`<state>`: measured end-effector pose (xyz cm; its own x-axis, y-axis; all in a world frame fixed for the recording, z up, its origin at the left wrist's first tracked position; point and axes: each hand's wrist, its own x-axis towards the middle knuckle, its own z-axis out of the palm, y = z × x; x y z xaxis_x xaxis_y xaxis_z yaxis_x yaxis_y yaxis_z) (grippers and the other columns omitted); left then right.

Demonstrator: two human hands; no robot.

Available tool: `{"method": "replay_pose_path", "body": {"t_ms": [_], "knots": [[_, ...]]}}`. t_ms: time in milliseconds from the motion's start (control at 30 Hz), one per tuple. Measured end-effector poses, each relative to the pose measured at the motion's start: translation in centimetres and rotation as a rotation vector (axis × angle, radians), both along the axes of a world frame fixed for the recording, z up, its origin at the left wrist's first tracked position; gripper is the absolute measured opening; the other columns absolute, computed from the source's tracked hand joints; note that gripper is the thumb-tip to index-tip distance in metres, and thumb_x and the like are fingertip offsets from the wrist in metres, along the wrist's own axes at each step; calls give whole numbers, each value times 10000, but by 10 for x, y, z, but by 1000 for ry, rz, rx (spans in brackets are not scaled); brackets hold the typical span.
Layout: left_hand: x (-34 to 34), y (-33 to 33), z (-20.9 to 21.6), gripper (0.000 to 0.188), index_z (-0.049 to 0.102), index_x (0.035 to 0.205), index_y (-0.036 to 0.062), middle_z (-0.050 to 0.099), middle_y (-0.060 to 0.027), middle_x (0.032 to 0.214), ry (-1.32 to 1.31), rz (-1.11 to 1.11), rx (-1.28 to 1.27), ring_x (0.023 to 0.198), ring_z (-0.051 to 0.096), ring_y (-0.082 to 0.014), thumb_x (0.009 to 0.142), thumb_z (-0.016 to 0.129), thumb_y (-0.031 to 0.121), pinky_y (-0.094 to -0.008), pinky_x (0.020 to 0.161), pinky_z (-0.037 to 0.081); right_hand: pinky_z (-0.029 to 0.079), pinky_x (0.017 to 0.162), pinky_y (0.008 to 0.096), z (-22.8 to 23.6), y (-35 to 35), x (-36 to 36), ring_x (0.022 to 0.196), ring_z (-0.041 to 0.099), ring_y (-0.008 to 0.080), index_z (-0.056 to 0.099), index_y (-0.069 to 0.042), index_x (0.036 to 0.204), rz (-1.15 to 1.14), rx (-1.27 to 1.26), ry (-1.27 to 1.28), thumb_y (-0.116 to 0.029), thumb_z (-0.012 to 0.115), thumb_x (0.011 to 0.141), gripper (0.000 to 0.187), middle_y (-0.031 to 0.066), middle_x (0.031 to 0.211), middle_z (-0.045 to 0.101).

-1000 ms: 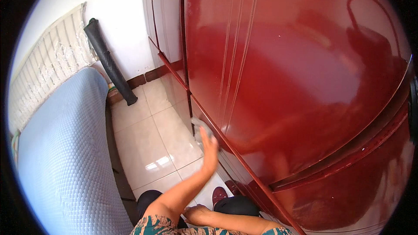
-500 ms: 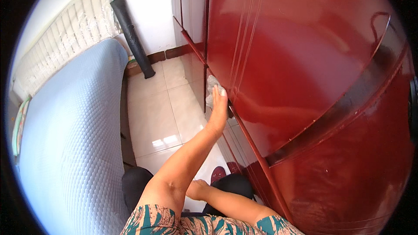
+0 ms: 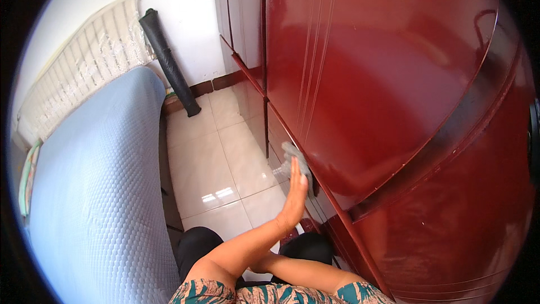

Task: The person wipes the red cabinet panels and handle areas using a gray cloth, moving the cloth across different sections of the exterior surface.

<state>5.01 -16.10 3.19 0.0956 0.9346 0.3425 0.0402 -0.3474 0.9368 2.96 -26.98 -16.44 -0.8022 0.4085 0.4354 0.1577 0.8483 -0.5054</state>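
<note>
My left hand point(image 3: 298, 187) reaches up to the red cabinet point(image 3: 382, 73), its fingers straight and close together. A crumpled grey cloth point(image 3: 290, 150) lies under that hand, pressed against the cabinet's front just below a raised horizontal ledge point(image 3: 283, 121). Part of the cloth sticks out past the fingertips. My right forearm point(image 3: 315, 273) crosses low in front of my body. Its hand is mostly hidden behind my left forearm, so its fingers do not show.
A bed with a pale blue quilted cover point(image 3: 107, 169) stands at the left, its headboard point(image 3: 90, 62) against the wall. A black roll point(image 3: 170, 62) leans in the far corner. Pale floor tiles point(image 3: 205, 163) run between bed and cabinet. A curved dark strip point(image 3: 416, 174) crosses the cabinet.
My left hand and the cloth have slid nearer to me along the cabinet, slightly to the right. My right hand has gone behind my left forearm. The view has shifted a little.
</note>
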Motion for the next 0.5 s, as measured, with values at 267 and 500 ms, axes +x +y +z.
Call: {"method": "replay_pose_path", "body": {"t_ms": [267,500], "knots": [[-69,133,0,836,180,1487,12,235,-115,1523,-436,31,-140,1400,210,-229,947,276,643,-355,1149,155,506,829,481,111,18,5,1014,635,362,633,-23,1040,28,-483,-826,-186,535,868,256,200,1068,658],[-44,102,1,822,49,1510,26,90,-129,1574,-345,28,-91,1447,93,-258,972,272,606,-367,1173,99,522,787,476,94,25,-1,949,653,376,637,-20,1023,17,-435,-870,-207,546,867,260,201,1020,666]]}}
